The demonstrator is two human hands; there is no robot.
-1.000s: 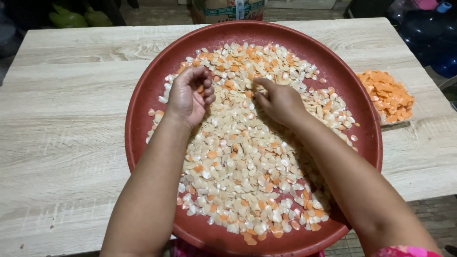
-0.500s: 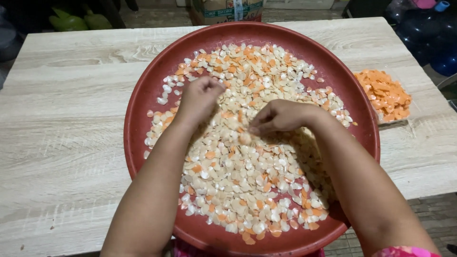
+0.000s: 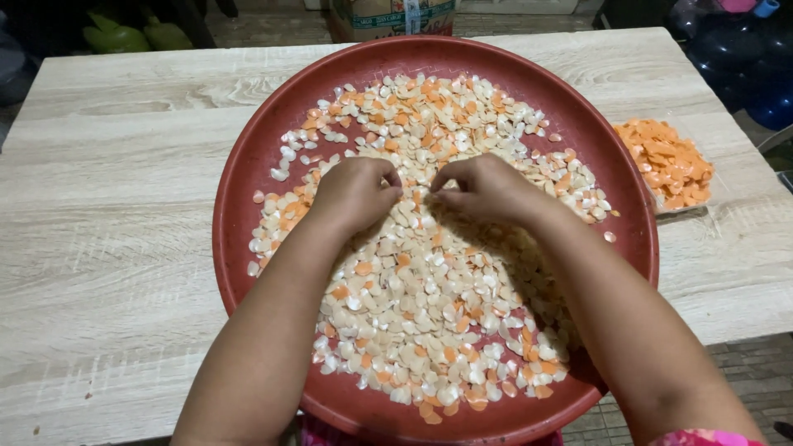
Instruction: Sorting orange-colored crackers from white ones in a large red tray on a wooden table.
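- A large round reddish-brown tray [image 3: 248, 177] sits in the middle of a pale wood-grain table [image 3: 107, 248], its near rim hanging at the table's front edge.
- A loose layer of small flat chips [image 3: 429, 314], mostly cream-white with orange ones mixed in, covers most of the tray's floor; the left part of the tray is barer.
- The left hand [image 3: 355, 194] rests knuckles-up on the chips near the tray's centre, fingers curled downward into the layer. Whether it grips any pieces cannot be told, since the fingertips are hidden under the hand.
- The right hand [image 3: 487, 188] lies just beside it, also palm down, with its fingertips drawn together in a pinch at the chips between the two hands. The hands are close but not touching.
- Both forearms reach in from the near edge, crossing over the nearer half of the chips.
- To the right of the tray, on the table, lies a separate heap of orange chips [image 3: 667, 161] on a clear flat sheet, close to the tray's rim.
- Beyond the far edge of the table stand two green objects [image 3: 136, 35] at the left, a printed sack [image 3: 392, 16] at the middle and dark blue containers [image 3: 743, 58] at the right.
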